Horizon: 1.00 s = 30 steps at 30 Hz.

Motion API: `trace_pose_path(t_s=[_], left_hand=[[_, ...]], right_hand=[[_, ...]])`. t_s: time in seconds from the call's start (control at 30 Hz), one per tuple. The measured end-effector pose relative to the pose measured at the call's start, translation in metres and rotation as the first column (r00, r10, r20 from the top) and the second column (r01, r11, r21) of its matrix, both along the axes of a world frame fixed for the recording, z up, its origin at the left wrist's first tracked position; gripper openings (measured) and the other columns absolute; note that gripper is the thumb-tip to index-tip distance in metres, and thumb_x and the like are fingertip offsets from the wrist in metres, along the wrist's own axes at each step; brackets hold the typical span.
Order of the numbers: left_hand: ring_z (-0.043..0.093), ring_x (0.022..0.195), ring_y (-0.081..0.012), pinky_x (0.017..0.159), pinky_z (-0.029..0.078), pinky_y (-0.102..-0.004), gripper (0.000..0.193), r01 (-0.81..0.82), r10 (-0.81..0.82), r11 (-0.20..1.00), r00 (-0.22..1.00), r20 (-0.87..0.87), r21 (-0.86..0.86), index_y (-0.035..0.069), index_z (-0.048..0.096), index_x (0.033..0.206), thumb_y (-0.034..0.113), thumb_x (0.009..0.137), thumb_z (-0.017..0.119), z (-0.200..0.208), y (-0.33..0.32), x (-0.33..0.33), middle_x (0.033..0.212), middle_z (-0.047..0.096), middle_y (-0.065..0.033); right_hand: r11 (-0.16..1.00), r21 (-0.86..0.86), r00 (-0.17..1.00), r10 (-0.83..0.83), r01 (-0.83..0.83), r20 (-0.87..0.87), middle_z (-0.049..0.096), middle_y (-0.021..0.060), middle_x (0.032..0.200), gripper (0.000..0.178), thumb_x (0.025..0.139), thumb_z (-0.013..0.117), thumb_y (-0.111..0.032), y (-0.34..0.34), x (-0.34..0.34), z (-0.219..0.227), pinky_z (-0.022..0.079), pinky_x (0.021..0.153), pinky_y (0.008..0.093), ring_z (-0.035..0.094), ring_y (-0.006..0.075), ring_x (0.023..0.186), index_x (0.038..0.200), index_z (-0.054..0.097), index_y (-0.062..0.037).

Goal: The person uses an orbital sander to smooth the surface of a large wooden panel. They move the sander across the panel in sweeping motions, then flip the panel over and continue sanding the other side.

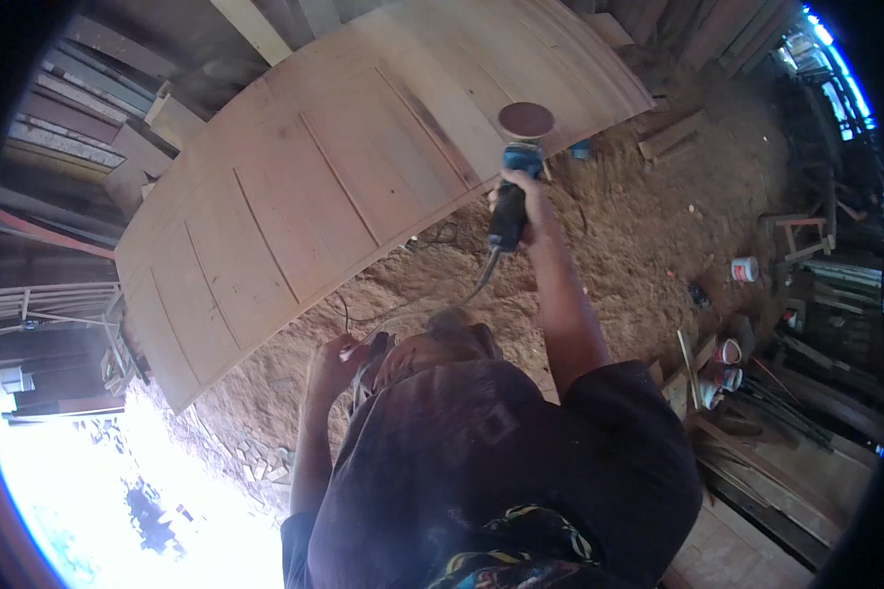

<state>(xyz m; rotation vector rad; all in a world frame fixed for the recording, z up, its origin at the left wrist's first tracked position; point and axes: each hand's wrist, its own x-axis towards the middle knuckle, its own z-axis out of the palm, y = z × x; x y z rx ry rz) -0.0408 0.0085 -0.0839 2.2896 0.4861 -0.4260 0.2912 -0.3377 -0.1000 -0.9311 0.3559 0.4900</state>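
My right hand (524,196) is wrapped around the dark body of a blue and black angle grinder (507,218). Its round reddish-brown sanding disc (526,120) shows its flat face, over the near edge of a large wooden panel (295,187). Whether the disc touches the wood I cannot tell. Long dark grooves run across the panel. A cord (481,280) trails from the grinder's rear end toward my body. My left hand (339,355) is near my waist with fingers curled, next to something dark that I cannot make out.
Sawdust and wood scraps cover the ground (638,226). To the right stand a white bucket (745,269), several paint pots (729,351) and a small wooden frame (805,236). Stacked boards (79,108) line the far left. Bright daylight enters at lower left.
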Motion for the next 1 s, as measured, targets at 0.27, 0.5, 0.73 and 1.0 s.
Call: trace_pose_path(t_s=[0.27,0.5,0.73,1.0], left_hand=[[0.08,0.088,-0.0293,0.079,0.06,-0.0417,0.028,-0.24,0.222,0.967,0.961,0.167,0.091,0.002,0.079,0.1,0.029,0.099,0.087,-0.023,0.031,-0.005,0.09,0.081,-0.0179],[0.059,0.069,-0.009,0.064,0.05,-0.0322,0.031,-0.291,0.302,0.947,0.951,0.068,-0.133,-0.002,0.077,0.092,0.026,0.101,0.087,-0.017,0.023,0.09,0.07,0.065,-0.0016],[0.054,0.065,-0.0046,0.056,0.046,-0.0264,0.027,-0.239,0.242,0.912,0.97,-0.033,-0.333,0.003,0.077,0.094,0.026,0.105,0.085,-0.008,0.007,0.192,0.071,0.059,0.0064],[0.045,0.056,-0.0029,0.053,0.045,-0.0238,0.023,-0.218,0.308,0.663,0.952,-0.005,-0.716,0.006,0.073,0.113,0.029,0.114,0.072,0.028,-0.015,0.275,0.07,0.051,0.0086]], right_hand=[[0.995,0.031,0.994,-0.097,0.095,0.049,0.068,0.012,0.088,0.034,0.1,0.082,-0.029,-0.098,0.071,0.008,0.063,0.063,0.0378,0.072,0.0239,0.073,0.108,0.061,-0.0024],[0.976,0.018,0.975,-0.219,0.219,0.035,0.07,0.0142,0.083,0.039,0.097,0.084,-0.035,-0.144,0.11,-0.001,0.062,0.062,0.0397,0.071,0.0265,0.067,0.106,0.062,-0.0035],[0.939,-0.038,0.939,-0.343,0.342,-0.025,0.071,0.0149,0.085,0.049,0.096,0.086,-0.042,-0.193,0.152,0.008,0.063,0.062,0.0373,0.072,0.0259,0.067,0.107,0.061,-0.0012],[0.936,-0.071,0.938,-0.346,0.345,-0.001,0.071,0.0166,0.086,0.05,0.096,0.085,-0.041,-0.222,0.225,0.022,0.064,0.063,0.0394,0.072,0.0279,0.067,0.109,0.061,0.0007]])
